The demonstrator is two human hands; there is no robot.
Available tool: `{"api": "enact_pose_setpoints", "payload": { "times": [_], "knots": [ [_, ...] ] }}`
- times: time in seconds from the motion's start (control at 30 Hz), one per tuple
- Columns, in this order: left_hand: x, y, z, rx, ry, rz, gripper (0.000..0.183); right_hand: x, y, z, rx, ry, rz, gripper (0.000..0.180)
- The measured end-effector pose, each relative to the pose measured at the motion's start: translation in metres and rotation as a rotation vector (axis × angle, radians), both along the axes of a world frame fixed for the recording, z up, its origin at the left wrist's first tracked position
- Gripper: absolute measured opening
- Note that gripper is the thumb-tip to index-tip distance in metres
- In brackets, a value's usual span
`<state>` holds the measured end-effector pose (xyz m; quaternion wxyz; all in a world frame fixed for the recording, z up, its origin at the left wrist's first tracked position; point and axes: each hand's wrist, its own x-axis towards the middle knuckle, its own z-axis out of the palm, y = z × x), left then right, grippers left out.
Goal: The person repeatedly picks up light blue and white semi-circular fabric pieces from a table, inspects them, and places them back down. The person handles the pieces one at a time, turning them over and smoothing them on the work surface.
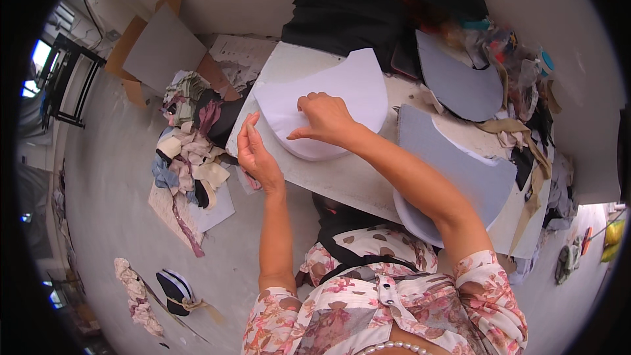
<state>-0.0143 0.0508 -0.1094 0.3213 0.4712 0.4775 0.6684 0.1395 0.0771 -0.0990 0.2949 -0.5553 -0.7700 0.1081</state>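
Observation:
A white curved cut piece [325, 84] of fabric or padding lies on the pale worktable [340, 182], its rounded edge towards me. Over its middle is my right hand [325, 121], with fingers bent, thumb spread out to the left and nothing visible in its grasp. My left hand [259, 155] is raised at the table's left edge, beside the white piece. It is cupped, fingers pointing up, and appears to hold nothing. Under my right forearm lies a stack of grey-blue curved pieces [443, 158] with white edges showing below. Another grey curved piece [461, 79] rests farther back.
Folded black fabric [345, 15] covers the table's back. Beige strips [535, 158] and plastic bags [530, 76] crowd the right side. To the left are heaped fabric scraps [187, 158] and a cardboard box [162, 52]. A tied black-and-white bundle [175, 291] lies on the floor.

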Motion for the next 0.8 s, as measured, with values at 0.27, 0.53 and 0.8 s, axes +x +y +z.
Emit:
{"api": "enact_pose_setpoints", "payload": {
  "times": [0.27,0.53,0.8],
  "knots": [
    [-0.019,0.035,-0.033,-0.133,0.342,0.019,0.038,-0.004,0.019,-0.013,-0.169,-0.015,0.062,0.013],
    [-0.017,0.038,-0.071,-0.222,0.923,0.014,0.050,0.029,0.015,0.015,-0.163,0.170,0.006,0.016],
    [-0.024,0.042,-0.089,-0.192,1.003,0.028,0.049,0.139,-0.018,0.099,-0.158,0.926,0.017,0.023]
  ]
}}
